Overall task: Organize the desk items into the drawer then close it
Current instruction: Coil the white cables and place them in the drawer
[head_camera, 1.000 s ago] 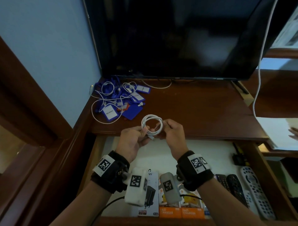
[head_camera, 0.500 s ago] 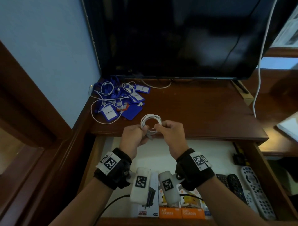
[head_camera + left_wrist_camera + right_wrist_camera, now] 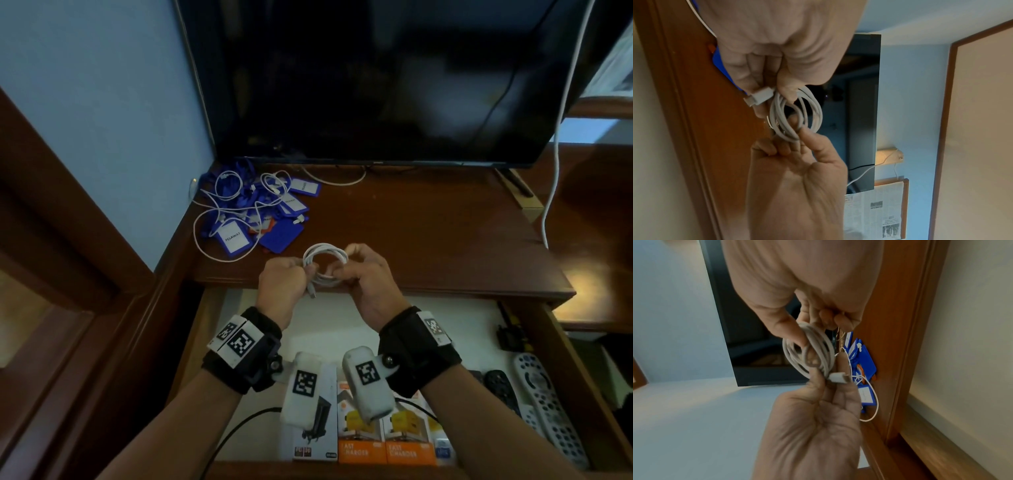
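A white cable [image 3: 325,262], wound into a small round coil of several loops with one plug end sticking out at the lower left, is held in the air just above the front edge of a dark wooden desk [image 3: 428,240]. The left hand [image 3: 282,286] curls its fingers around the coil's left side and the plug. The right hand [image 3: 368,277] pinches the coil's right side between thumb and forefinger.

On the desk's back left corner lies a heap of blue card holders [image 3: 263,219] tangled with loose white cables [image 3: 219,219]; one card reads "PELAWAT". Behind stands a dark television [image 3: 376,85].

Below the hands the drawer [image 3: 561,363] is pulled open, with a pale floor. Along its front edge, left to right, stand a white box [image 3: 318,442], then two orange boxes [image 3: 385,448] printed "FAST CHARGER", then several remote controls [image 3: 541,404], black and pale grey, at the right end.
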`<state>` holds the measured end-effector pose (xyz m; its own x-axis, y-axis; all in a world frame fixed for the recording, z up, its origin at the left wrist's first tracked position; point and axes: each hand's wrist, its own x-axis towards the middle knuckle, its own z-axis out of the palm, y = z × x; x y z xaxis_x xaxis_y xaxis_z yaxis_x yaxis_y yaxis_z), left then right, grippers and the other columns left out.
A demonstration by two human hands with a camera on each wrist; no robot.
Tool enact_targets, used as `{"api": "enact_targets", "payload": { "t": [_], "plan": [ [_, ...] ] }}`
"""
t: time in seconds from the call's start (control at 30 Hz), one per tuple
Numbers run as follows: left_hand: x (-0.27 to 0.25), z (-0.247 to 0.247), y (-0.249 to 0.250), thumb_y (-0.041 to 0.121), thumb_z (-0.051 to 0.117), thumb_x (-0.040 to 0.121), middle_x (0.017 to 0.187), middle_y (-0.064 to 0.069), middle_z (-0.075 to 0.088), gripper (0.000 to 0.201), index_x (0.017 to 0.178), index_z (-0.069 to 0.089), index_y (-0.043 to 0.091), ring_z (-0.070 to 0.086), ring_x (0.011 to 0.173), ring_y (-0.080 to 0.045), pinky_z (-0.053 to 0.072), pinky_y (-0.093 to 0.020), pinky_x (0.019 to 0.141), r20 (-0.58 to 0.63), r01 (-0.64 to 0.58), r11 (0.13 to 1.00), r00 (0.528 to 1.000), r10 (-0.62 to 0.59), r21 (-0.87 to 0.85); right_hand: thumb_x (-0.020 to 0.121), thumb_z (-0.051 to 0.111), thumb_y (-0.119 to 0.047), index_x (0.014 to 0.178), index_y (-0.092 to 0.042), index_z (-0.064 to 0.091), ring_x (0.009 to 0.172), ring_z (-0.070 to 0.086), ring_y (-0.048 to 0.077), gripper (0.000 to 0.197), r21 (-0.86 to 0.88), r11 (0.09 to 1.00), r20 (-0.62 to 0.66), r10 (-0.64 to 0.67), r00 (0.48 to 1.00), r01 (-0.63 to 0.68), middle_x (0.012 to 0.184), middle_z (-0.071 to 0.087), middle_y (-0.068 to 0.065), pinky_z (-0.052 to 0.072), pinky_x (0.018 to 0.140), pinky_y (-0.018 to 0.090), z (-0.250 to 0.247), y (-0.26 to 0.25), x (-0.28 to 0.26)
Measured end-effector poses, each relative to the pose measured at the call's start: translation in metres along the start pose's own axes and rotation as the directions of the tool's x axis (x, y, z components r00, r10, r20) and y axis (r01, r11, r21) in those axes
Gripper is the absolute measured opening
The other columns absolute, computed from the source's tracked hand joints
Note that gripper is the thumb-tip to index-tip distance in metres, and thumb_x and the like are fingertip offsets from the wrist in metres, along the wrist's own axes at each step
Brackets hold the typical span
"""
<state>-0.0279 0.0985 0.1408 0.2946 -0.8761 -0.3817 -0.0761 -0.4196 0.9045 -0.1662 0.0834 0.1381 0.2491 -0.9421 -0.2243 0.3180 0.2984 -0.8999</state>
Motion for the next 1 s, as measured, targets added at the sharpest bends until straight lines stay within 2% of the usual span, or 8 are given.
{"api": "enact_targets", "payload": {
  "t": [0.1,0.27,0.4,0.53,0.67,0.8,0.87,1.0],
  "plan": [
    [0.001,-0.003,-0.001,0.018,0.059,0.093,0.093,-0.009,0.069,0.012,0.094,0.069,0.012,0.064,0.09,-0.022,0.054,-0.044,0.089,0.015,0.007,1.0,1.0,-0.006,-0.025,0.075,0.045,0.02,0.084,-0.01,0.049,0.065,0.062,0.023,0.032,0.074,0.997,0.079,0.032,0.996,-0.038,0.069,0.062,0.01,0.05,0.068,0.035,0.0,0.0,0.0],
    [0.0,-0.007,0.004,0.014,0.057,0.094,0.08,-0.007,0.067,0.014,0.089,0.07,0.011,0.053,0.074,-0.019,0.046,-0.033,0.07,0.05,0.081,0.966,0.996,-0.07,-0.247,0.081,0.048,0.016,0.087,-0.012,0.053,0.056,0.052,0.013,0.029,0.084,0.986,0.123,0.135,0.983,-0.146,0.077,0.062,0.005,0.038,0.057,0.028,-0.001,0.006,0.0],
    [-0.004,-0.009,0.004,0.007,0.054,0.093,0.076,-0.003,0.066,0.016,0.089,0.069,0.01,0.05,0.067,-0.014,0.038,-0.027,0.063,0.065,0.009,0.951,0.998,0.011,-0.309,0.084,0.049,0.01,0.087,-0.011,0.056,0.055,0.05,0.013,0.023,0.144,0.971,0.11,0.174,0.979,-0.189,0.074,0.063,0.006,0.034,0.054,0.027,0.004,0.008,0.002],
    [-0.007,-0.012,0.003,0.0,0.05,0.092,0.077,-0.004,0.065,0.017,0.094,0.066,0.006,0.056,0.075,-0.017,0.041,-0.026,0.071,0.176,-0.036,0.957,0.98,0.09,-0.288,0.085,0.049,0.007,0.081,-0.01,0.054,0.063,0.051,0.016,0.018,0.166,0.963,0.055,0.206,0.977,-0.212,0.076,0.06,0.009,0.032,0.055,0.027,0.004,0.005,0.004],
    [-0.004,-0.017,0.004,-0.004,0.045,0.094,0.089,-0.012,0.064,0.024,0.096,0.065,0.008,0.052,0.088,-0.026,0.038,-0.037,0.085,0.294,-0.006,0.972,0.953,0.077,-0.235,0.086,0.058,-0.008,0.091,-0.008,0.054,0.065,0.047,0.016,0.006,0.056,0.978,0.126,0.191,0.974,-0.199,0.083,0.054,0.009,0.034,0.054,0.025,-0.003,0.004,0.004],
    [0.003,-0.018,-0.004,-0.005,0.041,0.096,0.103,-0.014,0.062,0.031,0.107,0.064,0.012,0.051,0.097,-0.029,0.037,-0.036,0.081,0.363,0.017,0.982,0.93,0.052,-0.186,0.091,0.055,-0.01,0.073,-0.008,0.06,0.048,0.038,0.011,0.019,-0.093,0.985,0.184,0.16,0.97,-0.145,0.069,0.058,0.007,0.029,0.044,0.02,-0.011,-0.006,0.002],
    [0.001,-0.02,-0.005,-0.001,0.042,0.096,0.099,-0.013,0.059,0.03,0.117,0.061,0.007,0.049,0.089,-0.025,0.036,-0.032,0.075,0.411,0.038,0.975,0.91,0.057,-0.221,0.094,0.05,-0.008,0.074,-0.006,0.06,0.043,0.035,0.009,0.022,-0.076,0.985,0.189,0.166,0.968,-0.154,0.066,0.058,0.008,0.027,0.04,0.018,-0.014,-0.009,0.002],
    [-0.006,-0.017,0.001,0.015,0.061,0.086,0.096,-0.007,0.063,0.039,0.124,0.058,0.006,0.053,0.086,-0.017,0.035,-0.032,0.073,0.439,0.02,0.987,0.897,0.053,-0.159,0.095,0.047,-0.008,0.075,-0.003,0.058,0.042,0.034,0.009,0.024,-0.005,0.983,0.102,0.186,0.977,-0.186,0.061,0.055,0.006,0.025,0.04,0.019,-0.011,-0.003,0.0]
  ]
}}
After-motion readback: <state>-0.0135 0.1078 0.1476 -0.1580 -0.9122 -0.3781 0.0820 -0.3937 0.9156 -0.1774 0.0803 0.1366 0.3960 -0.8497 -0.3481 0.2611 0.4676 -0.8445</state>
